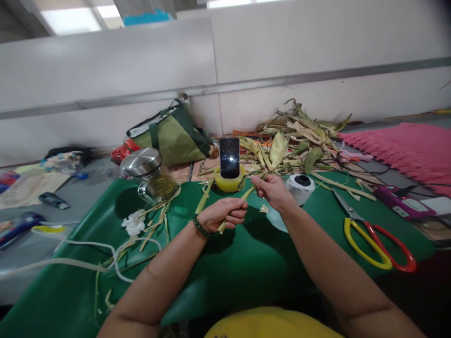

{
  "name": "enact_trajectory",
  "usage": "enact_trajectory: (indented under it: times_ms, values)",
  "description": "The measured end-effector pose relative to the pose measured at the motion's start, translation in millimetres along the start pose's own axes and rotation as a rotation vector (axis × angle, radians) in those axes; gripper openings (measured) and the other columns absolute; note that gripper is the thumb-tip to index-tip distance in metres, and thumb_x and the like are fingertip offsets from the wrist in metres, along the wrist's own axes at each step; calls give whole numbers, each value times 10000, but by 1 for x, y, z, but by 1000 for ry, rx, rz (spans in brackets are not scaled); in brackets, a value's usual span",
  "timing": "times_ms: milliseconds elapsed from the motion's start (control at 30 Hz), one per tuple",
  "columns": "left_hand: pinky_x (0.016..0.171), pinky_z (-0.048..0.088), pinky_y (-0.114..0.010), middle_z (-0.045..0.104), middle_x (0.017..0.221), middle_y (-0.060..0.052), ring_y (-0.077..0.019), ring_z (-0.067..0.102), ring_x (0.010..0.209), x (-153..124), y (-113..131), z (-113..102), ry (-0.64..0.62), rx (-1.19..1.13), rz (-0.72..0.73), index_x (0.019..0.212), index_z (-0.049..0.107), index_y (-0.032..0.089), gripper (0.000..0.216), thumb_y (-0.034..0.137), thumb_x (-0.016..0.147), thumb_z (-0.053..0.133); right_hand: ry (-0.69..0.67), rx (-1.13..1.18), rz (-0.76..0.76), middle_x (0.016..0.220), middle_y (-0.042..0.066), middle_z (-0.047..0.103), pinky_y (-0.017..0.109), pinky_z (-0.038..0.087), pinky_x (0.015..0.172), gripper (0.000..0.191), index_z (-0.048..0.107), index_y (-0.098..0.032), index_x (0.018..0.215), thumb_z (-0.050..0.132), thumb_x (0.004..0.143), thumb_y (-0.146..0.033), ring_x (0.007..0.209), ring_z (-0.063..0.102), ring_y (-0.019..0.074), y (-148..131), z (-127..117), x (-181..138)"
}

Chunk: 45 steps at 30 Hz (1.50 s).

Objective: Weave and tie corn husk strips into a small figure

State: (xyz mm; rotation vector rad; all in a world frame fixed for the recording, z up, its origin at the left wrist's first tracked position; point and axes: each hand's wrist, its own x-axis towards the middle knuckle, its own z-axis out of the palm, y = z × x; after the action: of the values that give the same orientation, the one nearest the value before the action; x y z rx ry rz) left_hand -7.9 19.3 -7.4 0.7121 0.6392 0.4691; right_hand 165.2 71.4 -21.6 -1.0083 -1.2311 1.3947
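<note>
My left hand (224, 213) is closed around the lower end of a narrow yellow-green leaf strip (246, 193). A dark green bead bracelet sits on that wrist. My right hand (271, 188) pinches the upper end of the same strip, just above and to the right. Both hands hover over a green mat (246, 263). Right behind them a black phone (229, 157) stands upright in a yellow holder (229, 184). A white spool of tape or thread (299, 186) stands close to the right of my right hand.
A heap of dried husks and leaves (292, 138) lies at the back. Scissors with yellow and red handles (373, 234) rest at right. A lidded glass jar (151, 176), loose leaf strips (155, 220), a green bag (169, 134), a white cable (88, 263) and pink cloth (405, 148) surround the mat.
</note>
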Motion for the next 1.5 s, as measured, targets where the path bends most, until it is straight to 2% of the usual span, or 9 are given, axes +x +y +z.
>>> enact_trajectory:
  times_ms: [133,233,333,467,667,900,1033,1167,1500]
  values:
    - [301,189,-97,286,510,85,-28,213,354,2,-1,1,43,-59,0,719,458,156,267,313,935,443,12,-22,8,397,-64,423,221,247,372,473,511,-178,545,749,546,-587,357,359,55,2,-1,2]
    - [307,202,-101,273,506,84,-31,237,352,5,1,3,215,-177,187,706,451,155,273,254,954,399,-38,-143,31,463,-53,469,226,285,389,473,548,-175,658,690,610,-624,378,382,67,1,3,-1]
    - [359,284,-99,298,527,77,-33,314,394,6,4,4,403,-355,455,721,448,157,252,238,957,411,-94,-259,-129,537,-60,490,228,336,443,482,526,-196,787,760,571,-557,453,421,88,1,13,-14]
    - [444,370,-132,353,576,62,-42,378,453,6,5,3,449,-472,619,752,462,162,227,256,955,425,-306,-425,-365,675,-43,496,227,356,507,522,480,-218,775,830,508,-497,539,409,89,3,28,-34]
    - [461,379,-152,366,571,57,-58,388,467,6,1,10,446,-457,639,760,482,162,238,244,962,387,-259,-682,-443,616,-53,420,234,264,513,504,383,-215,678,771,605,-529,539,349,91,5,32,-37]
    - [489,395,-173,374,581,49,-65,396,469,7,0,14,449,-495,648,765,480,163,296,239,982,294,-239,-818,-523,623,-54,473,228,250,511,493,409,-214,674,814,565,-473,531,391,90,7,33,-37]
    - [461,365,-170,352,574,53,-63,373,453,4,4,17,504,-539,694,748,472,167,315,262,985,286,-309,-835,-723,644,-15,573,230,312,527,326,512,-204,682,700,732,-466,540,472,101,10,33,-41]
    - [460,352,-170,333,564,55,-65,367,451,2,6,20,559,-542,738,736,466,167,321,246,986,281,-314,-880,-928,677,4,655,216,374,568,106,613,-205,793,556,850,-272,579,559,103,10,35,-44]
    - [491,383,-196,358,578,46,-74,388,467,3,6,23,601,-561,802,747,472,164,316,243,984,280,-90,-1126,-1245,537,-19,559,237,306,513,240,571,-184,622,488,847,-164,519,497,97,9,41,-50]
